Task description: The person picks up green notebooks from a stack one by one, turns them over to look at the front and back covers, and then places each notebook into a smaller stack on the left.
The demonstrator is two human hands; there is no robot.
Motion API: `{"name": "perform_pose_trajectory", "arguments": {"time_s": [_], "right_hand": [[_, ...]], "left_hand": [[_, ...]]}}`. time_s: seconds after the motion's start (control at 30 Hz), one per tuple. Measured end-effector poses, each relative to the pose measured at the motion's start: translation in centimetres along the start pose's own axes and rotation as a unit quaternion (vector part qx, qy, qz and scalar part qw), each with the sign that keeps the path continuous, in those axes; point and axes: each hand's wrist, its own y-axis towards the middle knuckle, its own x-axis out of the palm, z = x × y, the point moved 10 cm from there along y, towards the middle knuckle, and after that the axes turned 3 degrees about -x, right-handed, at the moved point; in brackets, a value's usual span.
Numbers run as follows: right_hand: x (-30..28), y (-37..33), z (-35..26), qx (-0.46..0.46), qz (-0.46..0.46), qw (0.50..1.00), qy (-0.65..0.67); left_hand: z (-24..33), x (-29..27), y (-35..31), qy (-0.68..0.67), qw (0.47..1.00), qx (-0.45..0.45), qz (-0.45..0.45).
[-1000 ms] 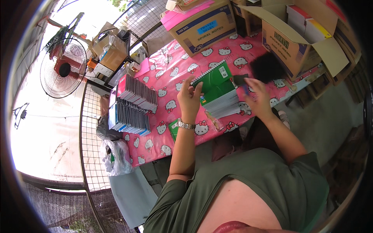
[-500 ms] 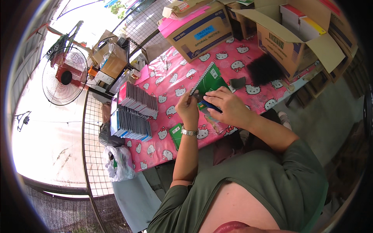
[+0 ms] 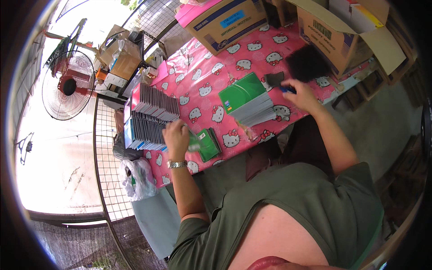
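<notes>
My left hand (image 3: 176,137) is closed, with its fingers pinched on a motion-smeared green notebook (image 3: 194,143). It hovers beside a small pile of green spiral notebooks (image 3: 209,146) at the table's near edge. To the right, my right hand (image 3: 301,96) is closed around a slim blue tool (image 3: 288,90) whose kind I cannot make out. Between the hands lies a larger stack of green notebooks (image 3: 245,92), its white page edges turned toward me. A small dark pad (image 3: 274,79) lies near my right fingertips.
Rows of spiral notebooks (image 3: 150,121) stand at the left of the pink patterned tablecloth (image 3: 193,92). Cardboard boxes (image 3: 231,27) line the back, and an open carton (image 3: 326,42) is at the far right beside a black bristly thing (image 3: 308,65). A fan (image 3: 68,85) stands left.
My hands have moved apart, the left one leftward with the green notebook, the right one rightward with the blue tool. The larger green stack now shows uncovered.
</notes>
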Motion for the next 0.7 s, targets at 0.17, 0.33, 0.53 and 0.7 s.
{"name": "perform_pose_trajectory", "arguments": {"time_s": [0.17,0.33,0.53,0.7], "right_hand": [[6.6,-2.7,7.3,-0.051,-0.161,0.950,-0.262],[0.7,4.0,8.8,-0.023,0.038,0.944,-0.326],[-1.7,9.8,12.9,0.084,0.052,0.869,-0.486],[-1.7,9.7,7.5,-0.014,0.058,0.949,-0.311]], "left_hand": [[-4.7,12.7,-1.4,0.002,0.997,-0.070,-0.042],[6.1,3.5,5.3,-0.263,0.963,-0.002,0.065],[22.1,-0.7,8.0,-0.257,0.933,0.249,0.030],[20.6,5.2,10.5,-0.286,0.928,0.135,-0.198]]}}
